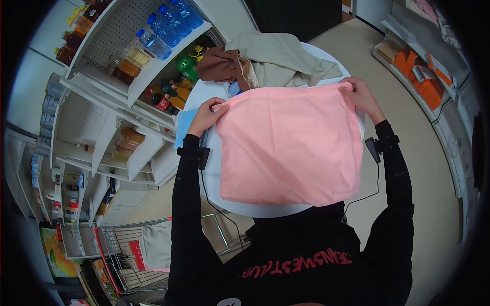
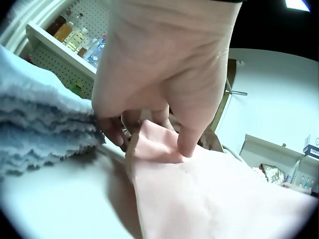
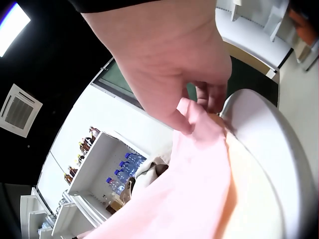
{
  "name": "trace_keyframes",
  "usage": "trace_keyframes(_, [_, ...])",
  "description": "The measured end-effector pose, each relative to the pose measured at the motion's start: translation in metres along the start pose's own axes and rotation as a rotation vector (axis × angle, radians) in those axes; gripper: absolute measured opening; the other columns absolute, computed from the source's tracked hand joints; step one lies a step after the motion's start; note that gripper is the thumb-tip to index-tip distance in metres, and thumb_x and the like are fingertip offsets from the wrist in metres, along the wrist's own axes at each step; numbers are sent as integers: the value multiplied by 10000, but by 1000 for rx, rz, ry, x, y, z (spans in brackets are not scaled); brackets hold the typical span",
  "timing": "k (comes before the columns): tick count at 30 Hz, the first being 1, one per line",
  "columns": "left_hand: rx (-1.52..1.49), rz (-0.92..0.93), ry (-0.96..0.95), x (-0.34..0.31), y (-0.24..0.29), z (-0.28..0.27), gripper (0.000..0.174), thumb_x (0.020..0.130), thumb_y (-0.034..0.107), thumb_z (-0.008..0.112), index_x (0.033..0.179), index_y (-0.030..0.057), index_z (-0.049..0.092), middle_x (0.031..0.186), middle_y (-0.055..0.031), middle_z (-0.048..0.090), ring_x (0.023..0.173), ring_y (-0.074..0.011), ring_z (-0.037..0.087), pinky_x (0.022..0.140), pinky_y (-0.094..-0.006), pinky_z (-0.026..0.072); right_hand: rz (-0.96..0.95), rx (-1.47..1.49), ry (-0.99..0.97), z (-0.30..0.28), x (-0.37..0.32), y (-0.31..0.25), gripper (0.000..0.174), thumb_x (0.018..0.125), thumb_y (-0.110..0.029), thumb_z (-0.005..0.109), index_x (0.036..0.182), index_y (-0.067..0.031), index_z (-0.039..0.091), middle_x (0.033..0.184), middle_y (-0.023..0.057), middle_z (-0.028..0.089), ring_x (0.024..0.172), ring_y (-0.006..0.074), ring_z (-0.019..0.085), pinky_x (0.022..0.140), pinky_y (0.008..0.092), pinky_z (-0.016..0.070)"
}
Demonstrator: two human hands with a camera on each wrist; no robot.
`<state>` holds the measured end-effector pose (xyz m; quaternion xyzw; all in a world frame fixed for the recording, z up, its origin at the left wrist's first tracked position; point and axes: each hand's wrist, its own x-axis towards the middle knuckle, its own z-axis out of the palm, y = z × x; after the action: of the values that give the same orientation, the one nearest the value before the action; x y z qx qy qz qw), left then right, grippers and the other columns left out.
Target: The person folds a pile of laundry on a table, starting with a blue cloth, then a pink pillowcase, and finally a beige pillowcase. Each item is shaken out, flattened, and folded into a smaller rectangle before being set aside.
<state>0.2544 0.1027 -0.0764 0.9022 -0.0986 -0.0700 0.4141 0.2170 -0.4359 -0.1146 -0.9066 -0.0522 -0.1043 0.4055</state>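
Here the pink cloth (image 1: 291, 148) is spread wide over the round white counter (image 1: 270, 210), its far edge held at both ends. At one far corner it is pinched by the left hand (image 1: 206, 115), thumb on top and fingers tucked behind; at the other, a matching narrow pinch is taken by the right hand (image 1: 363, 99). By that pairing, it would seem, the edge is drawn straight and the sheet between is spared from bunching, though soft ripples and a faint crease are left in it. Over at the far side, a grey-green cloth (image 1: 286, 53) and a brown cloth (image 1: 219, 64) are heaped together, placed there, presumably, so that the middle is given over to the pink one. By the left hand, a blue cloth (image 2: 45, 119) is seen in layers, likely set aside for the same reason. How much of the pink cloth is borne by the counter, and how much is lifted, cannot be told.
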Motion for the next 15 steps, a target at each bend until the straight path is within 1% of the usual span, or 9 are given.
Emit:
trace_keyframes(3, [-32,30,-42,-1,2,-5,349,979,290,764,1179,6,737,1022,1,728,908,-69,629,846,-241,517,-17,8,-27,-6,-2,-3,287,916,-179,729,1119,24,734,1169,154,673,1043,262,622,931,336,513])
trace_keyframes(5, [46,9,-122,2,-3,-5,365,960,292,765,1182,3,744,1029,-22,747,914,-95,637,862,-263,522,-29,12,-42,-7,-3,-6,280,914,-174,727,1111,25,740,1158,151,671,1048,263,623,931,336,514])
trace_keyframes(6, [85,1,-161,4,-6,-4,373,951,292,766,1183,1,747,1032,-33,757,918,-108,641,870,-274,524,28,6,-72,-6,-2,-11,269,914,-165,722,1104,25,747,1142,144,674,1037,253,632,921,332,518])
trace_keyframes(8, [58,-14,-151,6,-13,-5,368,952,290,762,1178,0,750,1024,-35,758,907,-107,642,862,-273,526,144,-7,-128,-6,1,-17,250,915,-145,713,1091,25,761,1108,131,679,1015,232,649,900,325,526])
trace_keyframes(9, [32,-32,-147,6,-11,-6,363,953,288,759,1172,-2,753,1016,-38,760,896,-106,643,853,-272,529,140,-9,-118,-8,1,-17,250,915,-145,713,1091,25,761,1108,131,679,1015,232,649,900,325,526])
trace_keyframes(11, [10,-43,-142,7,-9,-10,359,953,285,755,1167,-3,756,1007,-40,762,885,-105,644,844,-271,531,157,151,-114,-6,-1,-17,241,904,-148,691,1068,5,781,1027,143,687,971,269,661,908,360,534])
trace_keyframes(12, [12,-15,-78,3,-3,-13,358,966,275,754,1184,-10,747,1010,-27,754,892,-96,645,843,-262,528,165,233,-113,-4,-1,-16,240,899,-149,681,1056,-5,791,986,149,692,949,288,666,913,377,538])
trace_keyframes(13, [12,12,-13,-3,1,-15,358,979,264,752,1201,-16,739,1013,-15,747,899,-87,645,842,-253,525,160,232,-106,-1,-1,-14,240,899,-149,681,1056,-5,791,986,149,692,949,288,666,913,377,538])
trace_keyframes(15, [9,36,56,-13,4,-15,358,991,254,751,1219,-22,730,1016,-3,739,907,-77,645,842,-245,523,-57,143,39,5,-6,-10,247,907,-158,683,1071,-6,788,919,131,710,858,256,668,868,362,543])
